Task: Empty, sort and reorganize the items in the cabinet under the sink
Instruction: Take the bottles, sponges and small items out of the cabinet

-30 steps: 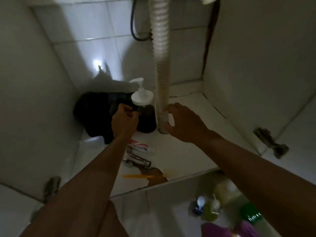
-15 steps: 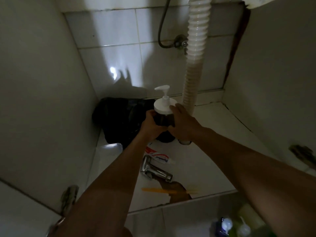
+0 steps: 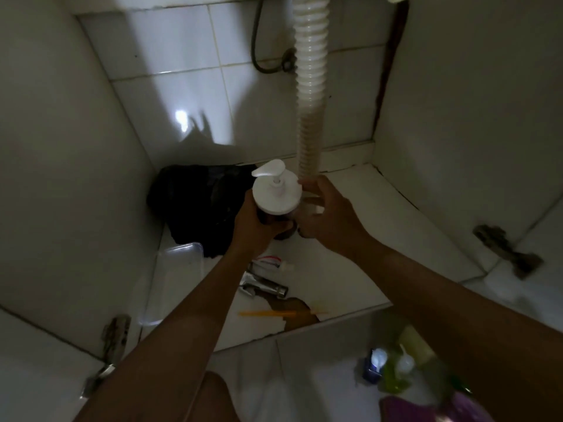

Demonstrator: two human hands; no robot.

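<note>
Fingers of left hand (image 3: pixel 255 231) grip pump bottle (image 3: pixel 276 194); right hand (image 3: pixel 330 222) fingers loose beside drain hose (image 3: pixel 310 86).

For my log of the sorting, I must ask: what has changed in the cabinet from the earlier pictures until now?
The left hand grips the pump bottle and has raised it toward the camera. The right hand left the drain hose and came beside the bottle. The black bag, toothpaste tube and metal fitting stayed.
</note>
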